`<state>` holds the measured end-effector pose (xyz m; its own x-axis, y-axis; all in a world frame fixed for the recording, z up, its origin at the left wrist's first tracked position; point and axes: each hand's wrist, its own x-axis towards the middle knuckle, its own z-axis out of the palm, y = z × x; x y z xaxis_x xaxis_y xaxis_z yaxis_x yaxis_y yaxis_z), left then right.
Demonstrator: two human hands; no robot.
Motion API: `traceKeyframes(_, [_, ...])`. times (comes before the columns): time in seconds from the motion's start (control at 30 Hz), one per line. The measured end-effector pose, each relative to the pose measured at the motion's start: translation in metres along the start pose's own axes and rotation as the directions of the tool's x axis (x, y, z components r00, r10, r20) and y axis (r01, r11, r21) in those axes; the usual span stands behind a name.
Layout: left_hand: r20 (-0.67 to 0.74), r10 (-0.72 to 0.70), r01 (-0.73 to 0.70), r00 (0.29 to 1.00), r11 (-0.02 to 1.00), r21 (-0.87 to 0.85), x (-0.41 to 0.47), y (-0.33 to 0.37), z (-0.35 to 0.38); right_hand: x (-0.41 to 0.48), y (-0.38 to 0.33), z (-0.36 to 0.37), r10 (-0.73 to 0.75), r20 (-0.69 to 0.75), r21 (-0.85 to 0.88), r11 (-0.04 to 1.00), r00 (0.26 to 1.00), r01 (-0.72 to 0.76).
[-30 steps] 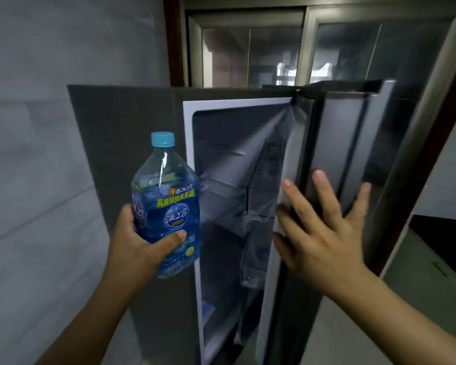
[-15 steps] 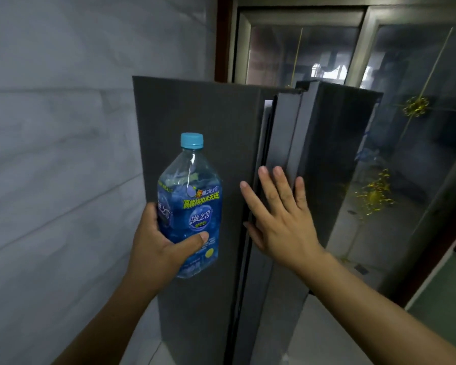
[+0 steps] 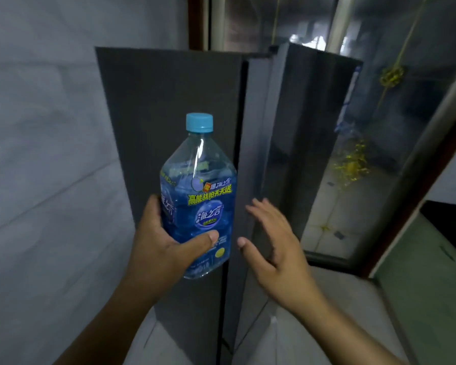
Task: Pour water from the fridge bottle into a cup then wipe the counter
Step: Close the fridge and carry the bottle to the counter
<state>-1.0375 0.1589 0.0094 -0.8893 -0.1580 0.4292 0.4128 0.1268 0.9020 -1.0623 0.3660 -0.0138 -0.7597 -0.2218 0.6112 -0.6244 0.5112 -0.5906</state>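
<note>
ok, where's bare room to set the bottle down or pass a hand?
Set-down: the pale green surface at right, past the brown door frame. Hand room: between right hand and glass door. Crowded: blue-capped clear plastic bottle in left hand, close beside the right, before the dark grey fridge.

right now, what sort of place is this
Probably a home kitchen: a dark grey fridge stands against a grey tiled wall, with framed glass doors behind it.
</note>
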Motion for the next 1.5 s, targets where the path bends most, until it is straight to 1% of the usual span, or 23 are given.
traceKeyframes(0.03, [0.039, 0.007, -0.006, 0.999, 1.0, -0.016, -0.003, 0.001, 0.008, -0.015, -0.004, 0.0, 0.197, -0.032, 0.225, 0.957, 0.98, -0.185])
traceKeyframes(0.07, [0.077, 0.014, -0.012, 0.997, 0.999, -0.031, -0.006, 0.003, 0.019, -0.027, -0.009, -0.004, 0.418, 0.013, 0.475, 0.797, 0.908, -0.373])
traceKeyframes(0.1, [0.114, 0.018, -0.012, 0.993, 0.999, -0.05, -0.01, 0.004, 0.029, -0.037, -0.01, -0.01, 0.584, 0.144, 0.68, 0.528, 0.799, -0.509])
traceKeyframes(0.13, [0.149, 0.022, -0.011, 0.989, 0.997, -0.072, -0.013, 0.005, 0.039, -0.044, -0.01, -0.016, 0.658, 0.307, 0.785, 0.233, 0.688, -0.574])
traceKeyframes(0.17, [0.195, 0.024, -0.006, 0.981, 0.996, -0.094, -0.017, 0.007, 0.052, -0.053, -0.008, -0.027, 0.67, 0.426, 0.818, 0.002, 0.608, -0.576])
traceKeyframes(0.2, [0.243, 0.028, -0.001, 0.97, 0.994, -0.112, -0.021, 0.009, 0.066, -0.062, -0.005, -0.039, 0.669, 0.476, 0.827, -0.121, 0.571, -0.548])
traceKeyframes(0.23, [0.285, 0.031, 0.004, 0.958, 0.992, -0.124, -0.025, 0.011, 0.081, -0.071, -0.004, -0.052, 0.673, 0.48, 0.842, -0.176, 0.562, -0.509])
traceKeyframes(0.3, [0.353, 0.032, 0.018, 0.935, 0.99, -0.138, -0.035, 0.013, 0.109, -0.087, 0.0, -0.076, 0.698, 0.466, 0.862, -0.22, 0.544, -0.456])
traceKeyframes(0.5, [0.562, 0.016, 0.067, 0.827, 0.99, -0.127, -0.081, 0.026, 0.211, -0.167, 0.022, -0.161, 0.79, 0.351, 0.929, -0.224, 0.503, -0.296])
traceKeyframes(0.6, [0.669, -0.013, 0.119, 0.743, 0.986, -0.113, -0.123, 0.032, 0.275, -0.223, 0.031, -0.213, 0.854, 0.284, 0.953, -0.203, 0.436, -0.223])
traceKeyframes(0.7, [0.739, -0.046, 0.183, 0.672, 0.977, -0.105, -0.173, 0.036, 0.335, -0.284, 0.037, -0.264, 0.907, 0.217, 0.973, -0.172, 0.362, -0.151])
traceKeyframes(0.83, [0.848, -0.041, 0.216, 0.529, 0.972, -0.087, -0.241, 0.047, 0.416, -0.37, 0.044, -0.329, 0.956, 0.106, 0.992, -0.084, 0.273, -0.092])
traceKeyframes(0.93, [0.921, -0.01, 0.199, 0.39, 0.977, -0.073, -0.283, 0.061, 0.476, -0.428, 0.046, -0.373, 0.982, 0.012, 0.999, -0.006, 0.19, -0.032])
traceKeyframes(1.03, [0.969, 0.035, 0.189, 0.245, 0.978, -0.083, -0.317, 0.077, 0.525, -0.475, 0.047, -0.408, 0.99, -0.06, 0.998, 0.058, 0.128, 0.023])
traceKeyframes(1.3, [0.992, 0.121, 0.151, -0.037, 0.982, -0.114, -0.384, 0.104, 0.647, -0.563, 0.055, -0.477, 0.977, -0.212, 0.966, 0.215, -0.037, 0.143])
traceKeyframes(1.33, [0.988, 0.129, 0.149, -0.081, 0.982, -0.116, -0.391, 0.105, 0.664, -0.572, 0.058, -0.486, 0.971, -0.231, 0.959, 0.239, -0.065, 0.152])
traceKeyframes(1.4, [0.977, 0.146, 0.164, -0.156, 0.979, -0.12, -0.405, 0.108, 0.697, -0.586, 0.063, -0.503, 0.957, -0.266, 0.947, 0.282, -0.12, 0.156])
traceKeyframes(1.5, [0.949, 0.193, 0.201, -0.248, 0.969, -0.145, -0.429, 0.123, 0.745, -0.603, 0.065, -0.531, 0.931, -0.308, 0.923, 0.342, -0.196, 0.177])
